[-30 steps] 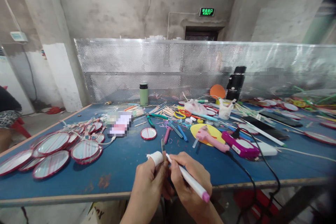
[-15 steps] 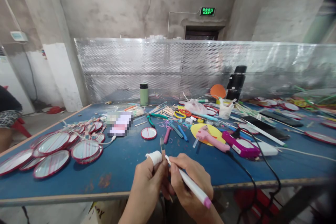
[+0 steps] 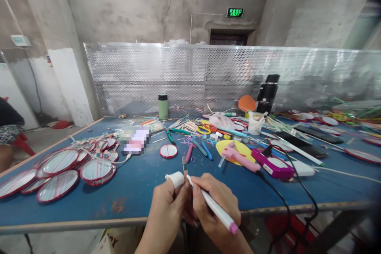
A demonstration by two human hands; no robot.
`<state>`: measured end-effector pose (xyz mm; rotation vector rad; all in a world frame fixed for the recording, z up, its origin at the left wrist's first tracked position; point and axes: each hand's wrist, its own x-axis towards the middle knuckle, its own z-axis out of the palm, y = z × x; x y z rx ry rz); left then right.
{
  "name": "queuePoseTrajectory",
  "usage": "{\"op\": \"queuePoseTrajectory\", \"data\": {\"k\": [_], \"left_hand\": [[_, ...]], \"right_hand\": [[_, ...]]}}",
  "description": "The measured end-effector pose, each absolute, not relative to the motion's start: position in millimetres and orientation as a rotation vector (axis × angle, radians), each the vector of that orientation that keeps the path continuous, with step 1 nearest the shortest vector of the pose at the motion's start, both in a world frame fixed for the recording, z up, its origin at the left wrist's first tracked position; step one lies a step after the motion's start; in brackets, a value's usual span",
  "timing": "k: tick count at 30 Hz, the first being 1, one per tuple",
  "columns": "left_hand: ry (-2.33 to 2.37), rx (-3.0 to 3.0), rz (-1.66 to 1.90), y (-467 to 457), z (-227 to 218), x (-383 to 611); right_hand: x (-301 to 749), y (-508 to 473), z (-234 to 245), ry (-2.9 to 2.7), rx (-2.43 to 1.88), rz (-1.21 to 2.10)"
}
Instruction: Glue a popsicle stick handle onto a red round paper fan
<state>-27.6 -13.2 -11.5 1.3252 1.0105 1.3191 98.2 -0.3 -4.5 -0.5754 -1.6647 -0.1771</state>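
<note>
At the near edge of the blue table (image 3: 143,194), the left hand (image 3: 166,204) has its fingers pinched together on a small flat stick (image 3: 185,164), which stands up from the grip; one finger wears a white wrapping (image 3: 176,179). Close beside it, the right hand (image 3: 218,202) is curled around a white pen (image 3: 218,211) with pink end, its tip near the stick; whether they touch, I cannot tell. Farther out lie one red-rimmed disc (image 3: 168,151), and to the right a pink glue gun (image 3: 241,159) upon a yellow disc (image 3: 222,149). Behind these stands a green bottle (image 3: 163,108).
</note>
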Motion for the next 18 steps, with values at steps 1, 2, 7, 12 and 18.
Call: {"op": "queuePoseTrajectory", "data": {"k": [1,2,7,12,18], "left_hand": [[1.01,1.332,1.319,-12.8,-12.1,-27.5],[1.01,1.334,1.32,-12.4,-12.6,-27.4],[1.0,1.329,1.316,-11.7,-13.8,-28.2],[1.008,1.333,1.32,-12.4,-12.9,-27.6],[1.016,1.314,1.316,-13.3,-12.9,-26.9]], "right_hand": [[98.4,-0.1,-5.2,-1.662,-0.574,-0.181],[98.4,0.2,-5.9,-1.659,-0.574,-0.187],[97.9,1.6,-8.7,-1.689,-0.574,-0.178],[98.0,2.1,-8.3,-1.669,-0.589,-0.23],[97.8,-0.1,-7.4,-1.652,-0.611,-0.243]]}}
